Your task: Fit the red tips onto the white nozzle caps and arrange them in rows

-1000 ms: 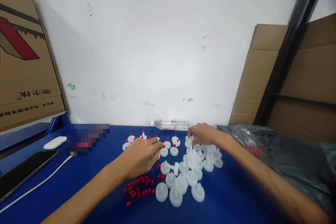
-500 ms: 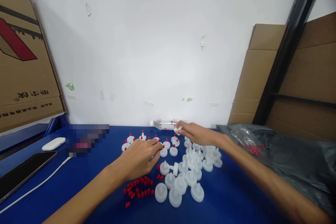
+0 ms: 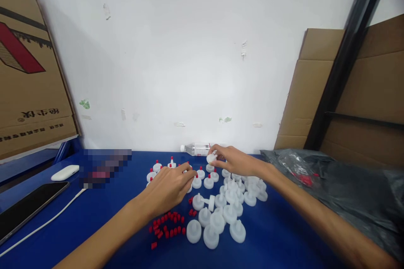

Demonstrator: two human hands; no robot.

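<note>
My right hand (image 3: 232, 160) grips a white plastic spout cap (image 3: 211, 159) by the fingers, raised and tilted beside the bottle at the wall. My left hand (image 3: 172, 185) hovers with thumb and fingers pinched together; whatever they hold, if anything, is hidden. Around and behind it stand several white spout caps with red tips (image 3: 208, 182), partly covered by the hand. In front of my left hand lie several loose small red tip caps (image 3: 172, 219). Many bare white spout caps (image 3: 217, 222) are heaped below my right forearm, some upright, one (image 3: 211, 203) on its side.
A clear plastic bottle (image 3: 198, 149) lies against the white wall. On the left are a phone (image 3: 30, 206), a white case (image 3: 65, 172) and a white cable (image 3: 47, 222). A dark plastic sheet (image 3: 341, 189) with a clear bag of red pieces (image 3: 298, 168) covers the right side.
The white cap in my right hand has turned and come slightly left and down. A red-tipped cap below it, tilted before, now sits upright. My left hand has hardly moved.
</note>
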